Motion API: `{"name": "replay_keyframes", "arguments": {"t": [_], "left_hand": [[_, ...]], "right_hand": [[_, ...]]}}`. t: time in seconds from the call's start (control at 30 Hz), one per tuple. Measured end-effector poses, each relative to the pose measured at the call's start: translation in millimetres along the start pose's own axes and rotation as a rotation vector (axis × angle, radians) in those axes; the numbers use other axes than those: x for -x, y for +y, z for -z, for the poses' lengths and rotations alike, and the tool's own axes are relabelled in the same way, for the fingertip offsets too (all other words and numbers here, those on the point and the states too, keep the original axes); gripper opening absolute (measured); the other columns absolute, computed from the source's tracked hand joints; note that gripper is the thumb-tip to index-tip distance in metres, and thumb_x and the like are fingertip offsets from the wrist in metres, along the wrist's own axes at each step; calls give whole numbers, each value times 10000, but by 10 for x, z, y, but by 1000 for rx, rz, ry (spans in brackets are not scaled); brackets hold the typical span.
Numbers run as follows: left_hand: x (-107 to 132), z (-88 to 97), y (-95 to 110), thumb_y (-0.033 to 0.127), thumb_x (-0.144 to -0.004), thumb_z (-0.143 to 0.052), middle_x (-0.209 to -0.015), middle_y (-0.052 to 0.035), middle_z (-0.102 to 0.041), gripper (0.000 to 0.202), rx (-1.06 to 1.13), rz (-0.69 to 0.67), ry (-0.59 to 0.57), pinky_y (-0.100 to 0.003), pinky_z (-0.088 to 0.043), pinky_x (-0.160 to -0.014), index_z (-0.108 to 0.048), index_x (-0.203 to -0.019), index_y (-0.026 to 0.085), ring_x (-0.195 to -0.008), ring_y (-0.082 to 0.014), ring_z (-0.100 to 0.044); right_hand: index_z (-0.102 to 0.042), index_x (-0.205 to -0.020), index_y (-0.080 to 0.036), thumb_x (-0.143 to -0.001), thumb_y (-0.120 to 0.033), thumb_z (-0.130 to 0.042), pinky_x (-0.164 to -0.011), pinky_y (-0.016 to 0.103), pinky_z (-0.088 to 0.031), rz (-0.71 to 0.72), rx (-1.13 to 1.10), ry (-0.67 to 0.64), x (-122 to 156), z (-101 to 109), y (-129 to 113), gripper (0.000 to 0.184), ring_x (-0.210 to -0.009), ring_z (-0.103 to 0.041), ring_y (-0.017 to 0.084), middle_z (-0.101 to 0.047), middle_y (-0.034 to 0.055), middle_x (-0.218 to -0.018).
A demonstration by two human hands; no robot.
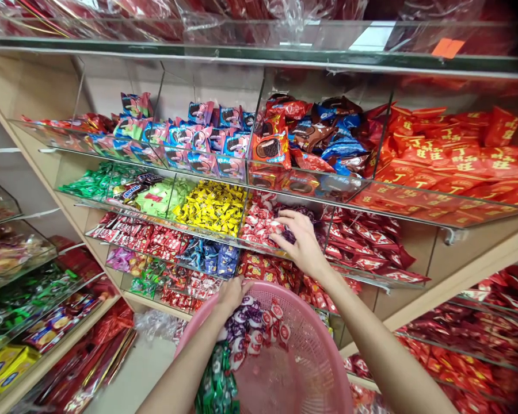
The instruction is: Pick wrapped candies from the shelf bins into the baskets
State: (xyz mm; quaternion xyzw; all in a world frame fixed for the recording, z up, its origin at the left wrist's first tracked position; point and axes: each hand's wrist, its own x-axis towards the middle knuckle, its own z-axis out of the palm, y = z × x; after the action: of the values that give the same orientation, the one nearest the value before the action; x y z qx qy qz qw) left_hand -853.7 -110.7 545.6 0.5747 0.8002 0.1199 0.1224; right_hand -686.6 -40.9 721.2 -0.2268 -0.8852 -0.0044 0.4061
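My left hand (233, 294) is closed on the far rim of a pink plastic basket (323, 339). Inside the basket lie green-wrapped candies (218, 379), purple-and-white candies (244, 319) and red-and-white candies (278, 322). Over a shelf compartment, my right hand (301, 238) is held with curved fingers and the thumb apart, and nothing shows between them. Just left of its fingertips is a heap of red-and-white wrapped candies (261, 215). Purple-wrapped candies (291, 234) are partly hidden behind that hand.
Clear dividers split the shelves. Yellow candies (216, 204) lie left of my right hand, red packets (366, 241) right. A glass shelf front (302, 194) runs above it, with cookie packs (271, 146) behind. Slanted wooden side panels (461, 273) flank the shelves.
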Motion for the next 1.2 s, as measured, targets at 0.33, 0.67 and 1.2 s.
{"name": "replay_keyframes", "arguments": {"t": [0.33, 0.67, 1.2], "left_hand": [[1, 4, 10, 545, -840, -264, -915, -97, -673, 466, -30, 1, -22, -305, -428, -712, -560, -983, 214, -877, -240, -619], [-9, -38, -10, 609, -816, -226, -878, -93, -676, 543, -13, -4, 11, -300, -417, -707, -572, -928, 206, -855, -242, -621], [-2, -16, -4, 538, -846, -251, -905, -86, -674, 474, 10, 8, 5, -299, -415, -740, -572, -959, 208, -865, -227, -619]], "right_hand": [[-538, -1012, -213, -821, -298, -505, -802, 282, -416, 26, -285, -595, 852, -281, -297, 211, -906, -531, 155, -603, 36, -969], [-596, -829, -121, -721, -313, -588, -706, 362, -454, 359, 136, -877, 1589, -731, -680, 221, -799, -539, 231, -623, 90, -773], [-583, -803, -140, -784, -250, -538, -571, 343, -432, 389, 295, -798, 1683, -1046, -947, 120, -692, -537, 214, -624, 80, -708]]}}
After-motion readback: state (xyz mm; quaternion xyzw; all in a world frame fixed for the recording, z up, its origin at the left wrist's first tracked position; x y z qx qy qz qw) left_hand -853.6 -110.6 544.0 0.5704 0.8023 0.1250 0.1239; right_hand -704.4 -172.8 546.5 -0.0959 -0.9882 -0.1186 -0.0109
